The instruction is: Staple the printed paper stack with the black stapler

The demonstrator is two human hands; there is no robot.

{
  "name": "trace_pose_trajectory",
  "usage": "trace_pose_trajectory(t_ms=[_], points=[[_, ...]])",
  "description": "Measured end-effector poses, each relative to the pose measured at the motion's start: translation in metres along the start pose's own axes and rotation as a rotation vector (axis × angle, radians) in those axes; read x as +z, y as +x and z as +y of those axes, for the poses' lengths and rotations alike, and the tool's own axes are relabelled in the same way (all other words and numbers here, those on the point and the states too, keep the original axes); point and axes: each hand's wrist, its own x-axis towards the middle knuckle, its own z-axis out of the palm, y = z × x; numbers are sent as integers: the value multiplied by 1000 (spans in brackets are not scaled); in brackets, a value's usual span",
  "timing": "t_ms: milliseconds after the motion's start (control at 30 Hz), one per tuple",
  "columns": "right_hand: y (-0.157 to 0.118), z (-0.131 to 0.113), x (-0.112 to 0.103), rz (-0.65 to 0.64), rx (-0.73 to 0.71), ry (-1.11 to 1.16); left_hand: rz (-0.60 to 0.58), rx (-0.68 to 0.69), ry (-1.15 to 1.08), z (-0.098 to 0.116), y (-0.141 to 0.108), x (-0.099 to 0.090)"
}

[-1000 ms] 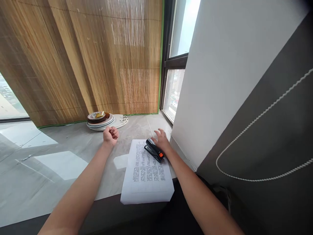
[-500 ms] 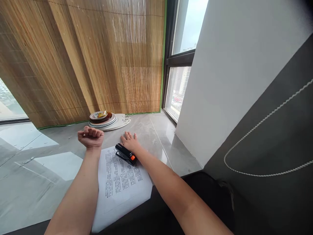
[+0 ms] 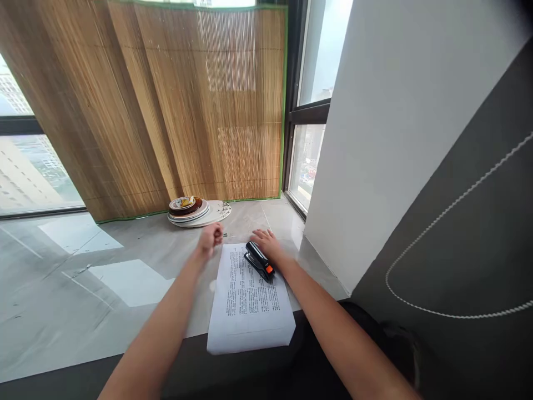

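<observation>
Head view: left hand [image 3: 210, 239] curls into a fist, any contents unseen; right hand [image 3: 267, 243] rests, fingers apart, beside the stapler [image 3: 260, 262] at lower centre; keep the paper [image 3: 250, 303] flat beneath it.

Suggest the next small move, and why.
I'd probably close the right hand around the black stapler: it lies on the printed paper right beside that hand, which looks open, while the left hand is curled near the paper's upper-left corner.
</observation>
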Motion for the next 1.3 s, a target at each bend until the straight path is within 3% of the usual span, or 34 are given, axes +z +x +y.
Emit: trace_pose_trajectory(t_ms=[67, 133, 200, 300, 433, 667, 833, 967, 1300], points=[[-9, 2, -11, 195, 93, 120, -39, -2, 109, -8, -16, 21], [-20, 0, -21, 298, 131, 269, -64, 134, 385, -16, -37, 30], [-30, -5, -27, 233, 71, 390, -105, 280, 699, -24, -58, 33], [-43, -20, -28, 63, -13, 426, -203, 339, 948, -30, -80, 33], [-51, -33, -27, 67, -21, 432, -197, 346, 1119, -30, -88, 36], [-51, -15, -27, 108, -59, 554, -230, 399, 1147, -36, -86, 30], [-43, 9, -24, 88, 138, 564, -229, 372, 1108, -43, -82, 27], [-47, 22, -17, 110, 203, 494, -238, 361, 1046, -42, -78, 26], [-58, 8, -24, 237, 149, 467, -124, 254, 902, -44, -76, 22]])
